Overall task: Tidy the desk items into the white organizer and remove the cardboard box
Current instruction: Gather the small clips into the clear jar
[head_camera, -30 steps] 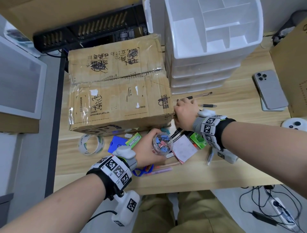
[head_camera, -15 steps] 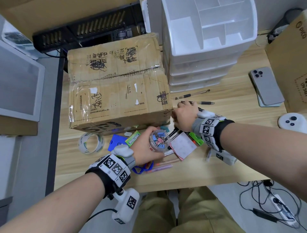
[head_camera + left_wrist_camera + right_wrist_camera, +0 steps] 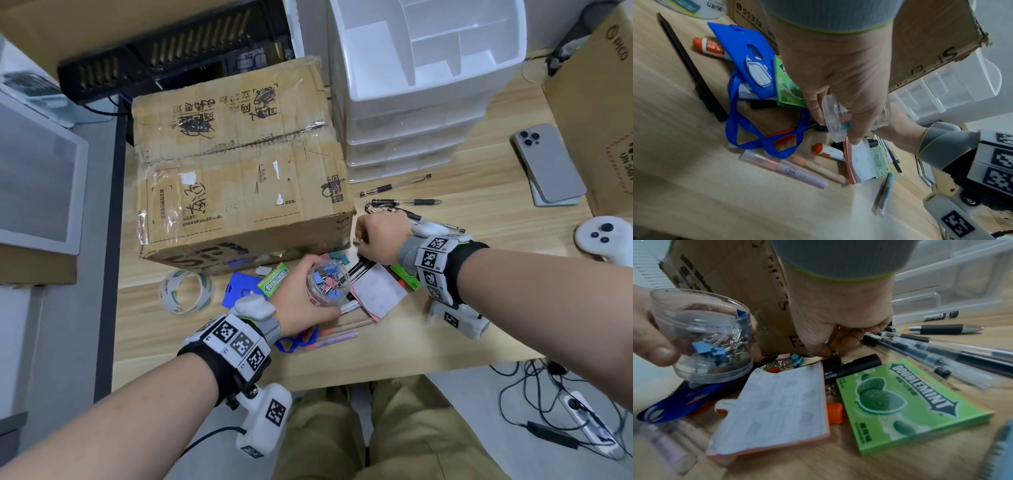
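My left hand (image 3: 303, 299) grips a clear round jar (image 3: 329, 286) of coloured binder clips, held tilted just above the desk clutter; the jar (image 3: 702, 337) also shows in the right wrist view. My right hand (image 3: 363, 241) is down at the near right corner of the taped cardboard box (image 3: 239, 178), its fingertips (image 3: 831, 345) pinching a small teal binder clip. Loose binder clips (image 3: 791, 361) lie just beside it against the box. The white organizer (image 3: 428, 89) with empty top compartments stands behind the box's right end.
Black pens (image 3: 404, 202) lie in front of the organizer. A pink sticky pad (image 3: 777, 402), green gum packs (image 3: 900, 402), markers, a blue badge holder (image 3: 239, 291) and a tape roll (image 3: 186, 291) crowd the front. A phone (image 3: 548, 164), a controller (image 3: 603, 236) and another carton (image 3: 599, 102) sit right.
Both hands stay almost in place. My left hand keeps the jar, drawn slightly nearer the box. My right hand has shifted a little lower at the box corner.
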{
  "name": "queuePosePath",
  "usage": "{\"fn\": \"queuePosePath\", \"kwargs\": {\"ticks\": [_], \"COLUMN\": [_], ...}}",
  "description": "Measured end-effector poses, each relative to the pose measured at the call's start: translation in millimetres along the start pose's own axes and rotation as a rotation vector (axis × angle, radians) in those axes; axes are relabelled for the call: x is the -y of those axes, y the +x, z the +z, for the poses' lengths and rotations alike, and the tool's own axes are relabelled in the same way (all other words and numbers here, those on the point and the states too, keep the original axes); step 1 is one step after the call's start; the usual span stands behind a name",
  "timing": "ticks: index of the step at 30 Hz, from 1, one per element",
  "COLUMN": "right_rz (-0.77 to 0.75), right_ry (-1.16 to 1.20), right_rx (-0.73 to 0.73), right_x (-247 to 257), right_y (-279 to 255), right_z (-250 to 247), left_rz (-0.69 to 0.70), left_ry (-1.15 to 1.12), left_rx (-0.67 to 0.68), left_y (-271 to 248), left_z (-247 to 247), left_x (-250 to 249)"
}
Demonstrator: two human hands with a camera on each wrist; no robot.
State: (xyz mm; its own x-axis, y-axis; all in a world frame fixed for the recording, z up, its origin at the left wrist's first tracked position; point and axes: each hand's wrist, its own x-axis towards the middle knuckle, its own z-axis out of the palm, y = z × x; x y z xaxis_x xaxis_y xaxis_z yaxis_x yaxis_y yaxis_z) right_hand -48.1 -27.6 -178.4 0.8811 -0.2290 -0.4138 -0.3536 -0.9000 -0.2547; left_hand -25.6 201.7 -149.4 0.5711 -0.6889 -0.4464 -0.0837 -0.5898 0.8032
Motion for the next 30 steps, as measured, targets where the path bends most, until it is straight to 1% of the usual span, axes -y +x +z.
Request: {"fn": "queuePosePath", "kwargs": {"ticks": [4, 7, 10, 12, 14, 17, 18, 19, 20, 21, 23, 24, 25, 27, 28, 30], "right_rz": [-0.002, 0.001, -0.027, -0.071, -0.133, -0.223, -0.246, -0.258, -0.254, -0.230, -0.143, -0.093, -0.055, -0.038, -0.077, -0.187], "right_ry": [0.248, 0.544, 0.811, 0.889, 0.910, 0.905, 0.902, 0.896, 0.891, 0.878, 0.801, 0.747, 0.685, 0.503, 0.397, 0.210], "right_rx": [-0.055, -0.015, 0.042, 0.092, 0.142, 0.255, 0.280, 0.272, 0.219, 0.118, -0.148, -0.219, -0.231, -0.189, -0.177, -0.199], "right_x": [-1.6, -3.8, 3.2, 12.7, 26.2, 44.8, 50.1, 54.2, 56.9, 58.2, 54.2, 49.6, 44.7, 31.3, 28.5, 23.7], "right_y": [-12.9, -24.6, -39.0, -47.5, -59.5, -74.2, -77.6, -81.0, -83.2, -83.8, -81.5, -78.5, -74.2, -64.7, -60.7, -56.0], "right_z": [-1.1, -5.6, -13.8, -18.4, -20.5, -14.1, -9.5, -5.5, -2.1, -0.5, -0.9, -0.9, 0.6, 10.4, 16.4, 26.0], "left_rz": [-0.016, -0.016, -0.019, -0.026, -0.019, 0.000, 0.004, 0.005, 0.006, 0.003, -0.010, -0.020, -0.034, -0.053, -0.061, -0.070], "left_ry": [-0.025, -0.017, -0.008, -0.013, 0.002, 0.016, 0.014, 0.007, 0.004, 0.009, 0.027, 0.027, 0.018, 0.012, 0.014, 0.018], "left_rx": [-0.013, -0.012, -0.005, -0.002, 0.003, 0.002, 0.001, 0.003, 0.001, -0.006, -0.023, -0.035, -0.045, -0.059, -0.074, -0.086], "left_y": [-3.3, -5.5, -6.6, -5.6, -6.9, -9.7, -10.4, -11.3, -12.9, -14.5, -17.7, -19.0, -21.2, -25.0, -29.1, -35.6], "left_z": [3.1, 2.5, 0.3, -1.5, -2.2, -2.9, -3.6, -4.0, -5.1, -7.1, -12.7, -15.9, -19.6, -25.4, -30.6, -38.2], "left_x": [3.8, 3.9, 3.9, 5.2, 4.3, 3.4, 4.7, 5.4, 6.5, 8.1, 9.3, 9.8, 10.8, 11.4, 12.3, 13.3]}}
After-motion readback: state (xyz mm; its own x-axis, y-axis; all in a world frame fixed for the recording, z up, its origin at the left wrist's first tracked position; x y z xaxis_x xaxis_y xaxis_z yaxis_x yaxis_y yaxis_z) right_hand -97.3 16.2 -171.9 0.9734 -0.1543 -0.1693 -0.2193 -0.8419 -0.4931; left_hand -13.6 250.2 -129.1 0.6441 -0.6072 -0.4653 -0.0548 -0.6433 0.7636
